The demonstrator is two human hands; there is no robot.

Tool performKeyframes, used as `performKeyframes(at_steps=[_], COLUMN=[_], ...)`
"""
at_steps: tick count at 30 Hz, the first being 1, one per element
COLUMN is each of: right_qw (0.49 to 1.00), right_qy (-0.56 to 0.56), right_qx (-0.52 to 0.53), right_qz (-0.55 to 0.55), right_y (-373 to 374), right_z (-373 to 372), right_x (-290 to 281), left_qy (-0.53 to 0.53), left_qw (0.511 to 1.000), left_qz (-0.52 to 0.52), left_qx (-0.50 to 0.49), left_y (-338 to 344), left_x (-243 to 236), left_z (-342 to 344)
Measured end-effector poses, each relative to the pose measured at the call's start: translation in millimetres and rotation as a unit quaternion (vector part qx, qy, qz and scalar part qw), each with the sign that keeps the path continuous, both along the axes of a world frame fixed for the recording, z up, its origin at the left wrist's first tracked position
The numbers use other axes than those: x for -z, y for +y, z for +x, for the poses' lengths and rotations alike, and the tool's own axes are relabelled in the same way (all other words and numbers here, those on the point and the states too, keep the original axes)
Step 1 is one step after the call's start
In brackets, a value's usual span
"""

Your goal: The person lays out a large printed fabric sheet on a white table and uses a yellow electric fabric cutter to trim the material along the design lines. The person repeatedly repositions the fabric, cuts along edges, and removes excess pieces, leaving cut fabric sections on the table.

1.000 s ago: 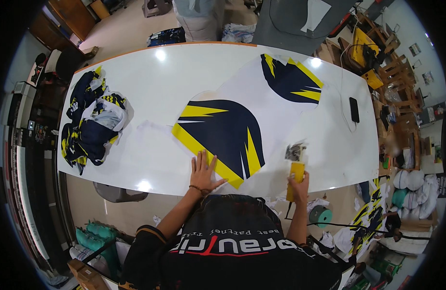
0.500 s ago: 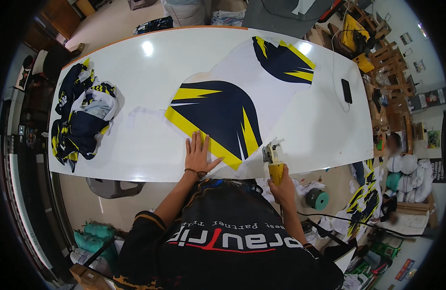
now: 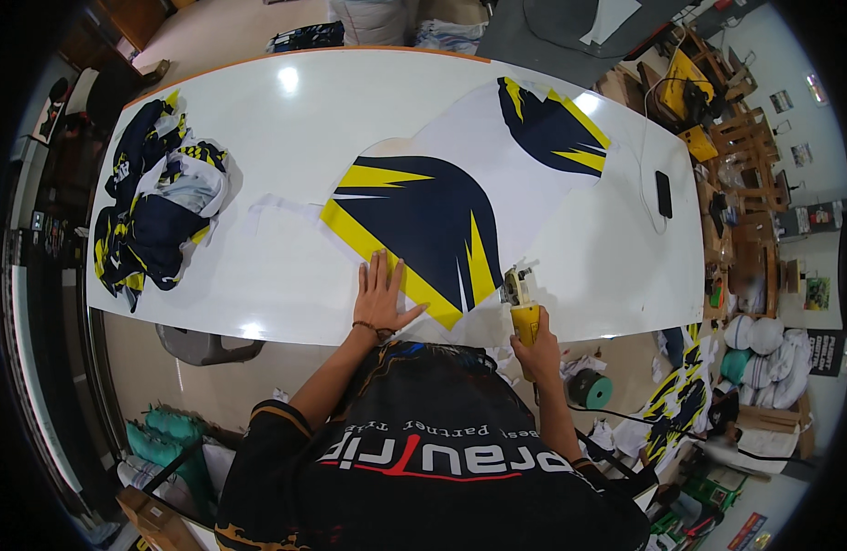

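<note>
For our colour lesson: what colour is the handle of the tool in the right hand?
The handle is yellow, clearest in the head view.

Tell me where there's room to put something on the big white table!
One bare patch of table lies between the crumpled pile and the cloth, beyond the white scrap. Another lies between the phone and the yellow tool. It's crowded mid-front, where the left hand rests on the cloth and the right hand holds the tool, and under the pile.

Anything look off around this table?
Mildly: on the white table, the cloth pile lies crumpled at left, unlike the flat printed fabric under the left hand. More patterned cloth lies jumbled below the table's right end. No obvious spill or damage.
</note>
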State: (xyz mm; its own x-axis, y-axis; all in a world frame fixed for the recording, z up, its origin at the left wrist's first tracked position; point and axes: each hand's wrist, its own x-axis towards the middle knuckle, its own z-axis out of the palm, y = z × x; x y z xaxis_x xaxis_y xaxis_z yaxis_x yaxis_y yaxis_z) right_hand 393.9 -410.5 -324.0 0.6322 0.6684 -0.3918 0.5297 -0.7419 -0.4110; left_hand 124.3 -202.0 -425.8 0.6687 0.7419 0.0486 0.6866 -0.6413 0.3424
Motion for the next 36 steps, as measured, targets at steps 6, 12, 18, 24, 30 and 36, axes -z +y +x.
performKeyframes(at_steps=[6,12,18,24,30,36], right_qw=[1.0,1.0,1.0,1.0,0.998,0.993], right_qy=[-0.005,-0.016,-0.006,-0.004,-0.007,-0.013], right_qx=[0.002,0.002,0.003,-0.018,-0.057,-0.119], right_qz=[0.0,-0.018,-0.011,-0.014,-0.022,-0.024], right_y=[16,40,64,96,128,159], right_z=[3,9,21,41,64,92], right_x=[1,3,8,9,2,-1], left_qy=[-0.003,-0.001,-0.012,-0.004,-0.027,-0.006], left_qw=[1.0,1.0,0.999,0.999,0.998,0.997], left_qz=[-0.004,-0.024,-0.045,-0.042,-0.043,-0.065], left_qx=[-0.007,-0.013,-0.015,-0.019,-0.026,-0.036], left_y=[1,1,2,3,2,3], left_x=[2,2,1,-3,-7,-6], left_z=[1,0,-1,-1,-1,0])
